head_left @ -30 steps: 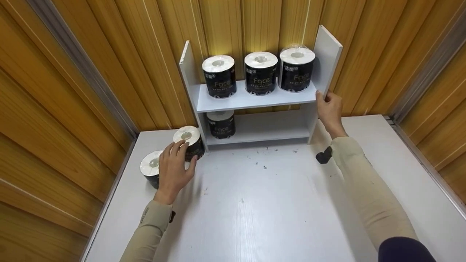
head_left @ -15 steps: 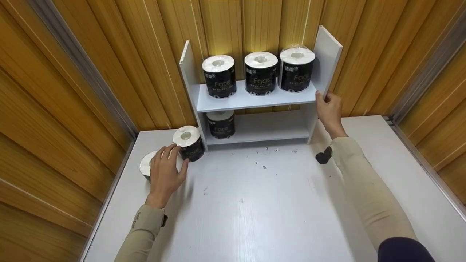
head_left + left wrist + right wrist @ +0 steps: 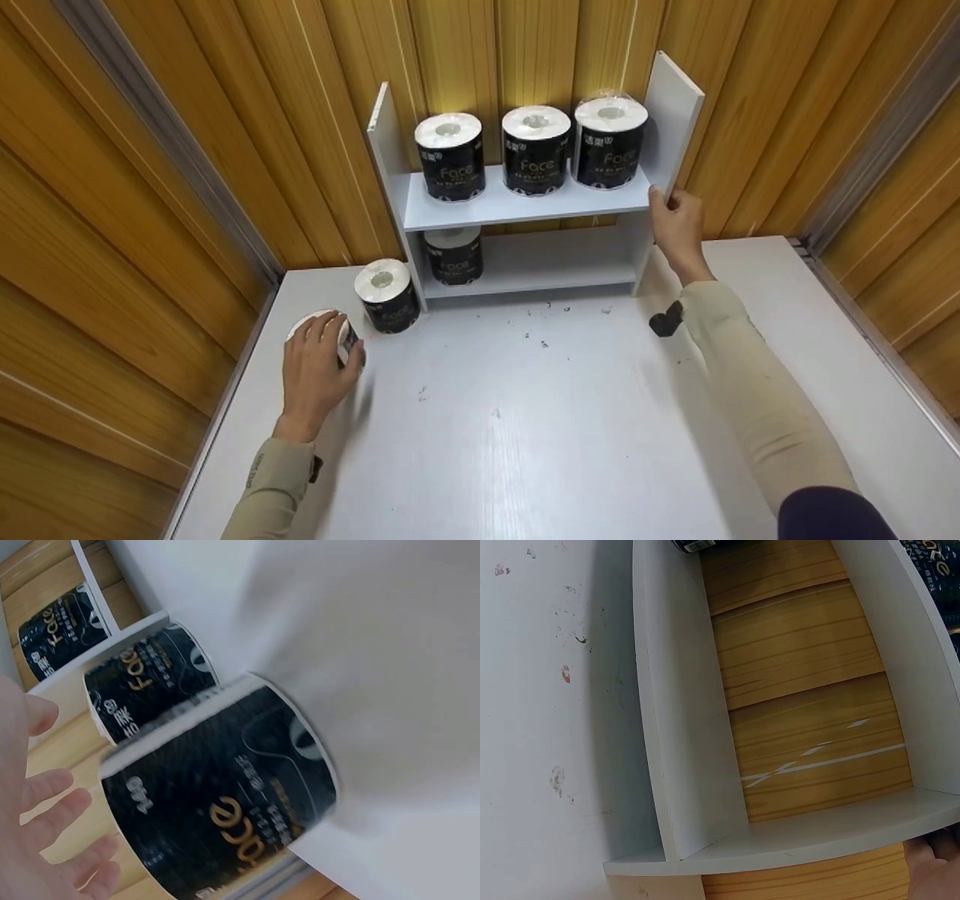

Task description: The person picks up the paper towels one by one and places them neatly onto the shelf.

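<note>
My left hand is over the nearer toilet roll on the table's left side, partly hiding it in the head view. In the left wrist view its fingers are spread and loosely bent, and a gap shows between them and that black-wrapped roll. Another toilet roll stands upright against the shelf's left side. At the right, my right hand grips the side panel of the white two-tier shelf, thumb on the front edge. The right wrist view shows only a bit of this hand.
Three toilet rolls stand in a row on the upper board. One more roll is at the left end of the lower board. Wood-patterned walls enclose the white table, which has small dark marks before the shelf.
My left hand has moved from the roll beside the shelf toward the viewer and left, over the nearer roll. The right hand keeps its hold on the shelf panel.
</note>
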`<state>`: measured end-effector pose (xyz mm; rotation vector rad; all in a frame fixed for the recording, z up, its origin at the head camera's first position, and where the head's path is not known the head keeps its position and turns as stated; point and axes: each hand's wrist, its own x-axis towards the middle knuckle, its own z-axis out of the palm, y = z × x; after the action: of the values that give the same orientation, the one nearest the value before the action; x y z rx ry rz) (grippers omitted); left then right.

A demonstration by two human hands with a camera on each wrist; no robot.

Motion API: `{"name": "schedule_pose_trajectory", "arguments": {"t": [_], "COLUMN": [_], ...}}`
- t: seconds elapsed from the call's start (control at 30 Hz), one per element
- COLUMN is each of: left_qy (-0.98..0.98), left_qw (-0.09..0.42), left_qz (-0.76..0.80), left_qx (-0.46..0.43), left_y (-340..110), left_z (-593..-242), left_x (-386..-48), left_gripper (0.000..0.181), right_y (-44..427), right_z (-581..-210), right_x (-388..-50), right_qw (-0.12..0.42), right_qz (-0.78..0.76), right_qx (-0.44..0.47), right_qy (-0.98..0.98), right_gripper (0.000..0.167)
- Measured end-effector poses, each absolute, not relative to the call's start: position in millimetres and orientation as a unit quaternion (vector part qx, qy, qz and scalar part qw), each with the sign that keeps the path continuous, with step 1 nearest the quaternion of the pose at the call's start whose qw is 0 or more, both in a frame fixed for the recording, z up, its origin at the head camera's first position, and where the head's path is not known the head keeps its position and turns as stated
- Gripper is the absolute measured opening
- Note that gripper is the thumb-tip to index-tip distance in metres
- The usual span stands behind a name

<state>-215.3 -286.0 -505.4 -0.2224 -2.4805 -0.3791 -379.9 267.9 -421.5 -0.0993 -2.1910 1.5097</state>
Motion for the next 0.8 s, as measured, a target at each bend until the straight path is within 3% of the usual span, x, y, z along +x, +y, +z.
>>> {"name": "schedule_pose_trajectory", "arguments": {"t": [0.33,0.8], "left_qy": [-0.935,-0.930], "left_qw": [0.314,0.318], "left_qz": [-0.137,-0.149], "left_qx": [-0.088,-0.107], "left_y": [-306.0,-333.1], "left_z": [-513.0,-527.3], "left_x": [-208.4,-204.6], "left_gripper": [0.049,0.050], "right_y": [267.7,266.9], "right_z": [-420.4,-421.0], "right_x": [-380.4,-378.2], "right_qw": [0.241,0.240], "right_qz": [0.553,0.547], "right_qx": [-0.045,-0.033], "right_qy": [-0.796,-0.801], "right_gripper": [0.036,0.046]}}
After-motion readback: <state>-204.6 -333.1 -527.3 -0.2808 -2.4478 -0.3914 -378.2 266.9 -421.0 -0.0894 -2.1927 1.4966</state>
